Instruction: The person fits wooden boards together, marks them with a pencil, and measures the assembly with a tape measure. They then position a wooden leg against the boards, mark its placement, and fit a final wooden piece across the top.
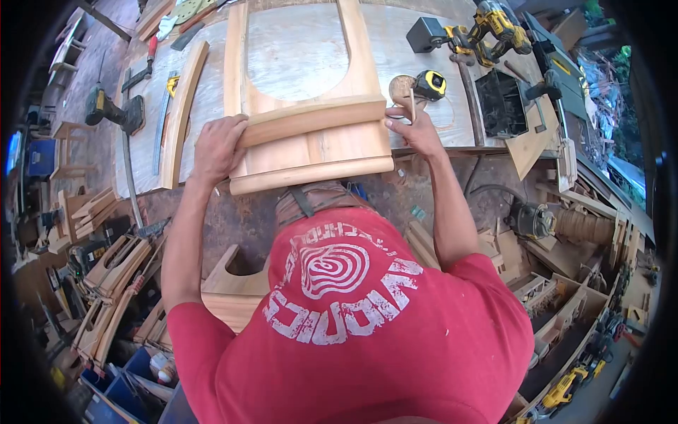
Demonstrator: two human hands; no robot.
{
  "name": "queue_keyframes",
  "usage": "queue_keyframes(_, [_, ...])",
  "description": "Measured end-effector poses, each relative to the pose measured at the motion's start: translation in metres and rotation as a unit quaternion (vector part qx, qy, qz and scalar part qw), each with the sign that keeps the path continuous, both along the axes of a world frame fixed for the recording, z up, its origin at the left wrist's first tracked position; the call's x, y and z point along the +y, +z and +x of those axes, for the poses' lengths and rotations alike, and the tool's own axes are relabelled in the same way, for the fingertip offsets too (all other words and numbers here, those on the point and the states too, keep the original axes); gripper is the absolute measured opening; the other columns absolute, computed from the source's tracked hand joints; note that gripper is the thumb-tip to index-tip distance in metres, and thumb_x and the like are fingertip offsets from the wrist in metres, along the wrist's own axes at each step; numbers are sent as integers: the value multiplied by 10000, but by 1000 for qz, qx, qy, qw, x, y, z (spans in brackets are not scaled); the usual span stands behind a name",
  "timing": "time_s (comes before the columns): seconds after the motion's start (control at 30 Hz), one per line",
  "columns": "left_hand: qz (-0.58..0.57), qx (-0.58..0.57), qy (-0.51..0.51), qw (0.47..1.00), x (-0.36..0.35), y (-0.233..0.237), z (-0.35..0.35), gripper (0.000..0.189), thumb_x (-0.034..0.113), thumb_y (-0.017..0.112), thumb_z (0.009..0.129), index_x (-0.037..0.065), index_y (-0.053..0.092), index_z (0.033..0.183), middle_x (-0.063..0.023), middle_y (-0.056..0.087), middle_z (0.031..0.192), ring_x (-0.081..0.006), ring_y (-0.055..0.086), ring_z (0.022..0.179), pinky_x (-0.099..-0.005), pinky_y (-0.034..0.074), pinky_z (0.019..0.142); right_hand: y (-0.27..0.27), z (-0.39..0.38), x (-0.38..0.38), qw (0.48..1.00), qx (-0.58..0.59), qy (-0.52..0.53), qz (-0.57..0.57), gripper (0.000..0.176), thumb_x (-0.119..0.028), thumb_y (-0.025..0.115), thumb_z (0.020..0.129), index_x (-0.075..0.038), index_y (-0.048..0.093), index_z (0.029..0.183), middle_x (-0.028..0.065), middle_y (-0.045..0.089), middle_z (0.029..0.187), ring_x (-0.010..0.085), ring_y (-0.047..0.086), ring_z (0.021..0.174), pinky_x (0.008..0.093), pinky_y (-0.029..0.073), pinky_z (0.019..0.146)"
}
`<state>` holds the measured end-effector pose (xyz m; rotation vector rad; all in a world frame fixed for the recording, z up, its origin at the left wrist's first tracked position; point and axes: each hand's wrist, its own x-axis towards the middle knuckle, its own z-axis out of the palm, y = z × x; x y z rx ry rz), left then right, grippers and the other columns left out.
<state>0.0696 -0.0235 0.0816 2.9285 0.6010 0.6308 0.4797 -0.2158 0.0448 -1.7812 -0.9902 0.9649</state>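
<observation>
A wooden slat (314, 119) lies crosswise over a wooden frame (235, 53) with a large rounded opening. My left hand (220, 147) is closed round the slat's left end. At its right end, my right hand (418, 133) touches the wood with the thumb, fingers curled. A thin pencil-like stick (413, 104) stands up from those fingers. Nearer my body, the frame ends in a rounded rail (312, 175). Just beyond my right hand sit a yellow and black tape measure (430, 85) and a round wooden piece (401, 87).
On the workbench (205, 78), a loose curved wooden piece (185, 113) and a clamp (147, 69) lie left. A cordless drill (113, 109) is at the left edge. Several yellow power tools (500, 30) and a black box (500, 104) stand right. Wooden parts (116, 272) crowd the floor.
</observation>
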Motion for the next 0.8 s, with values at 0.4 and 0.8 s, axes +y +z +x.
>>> queue_keyframes(0.4, [-7,-68,241,968,-43,-23,1,532,197,794,830,28,599,1295,-153,552,1389,-363,525,1272,-457,399,1084,-20,8,4,992,-108,36,48,519,-120,852,790,-1,618,1238,118,707,1148,232,637,1138,363,455,1029])
queue_keyframes(0.8, [-534,-312,408,671,-25,-36,-9,612,389,598,1029,-140,558,1335,-237,650,1252,-308,663,1147,-362,547,939,-22,-8,-5,998,6,-48,38,491,-345,760,919,16,664,1238,26,613,786,111,560,672,291,456,582])
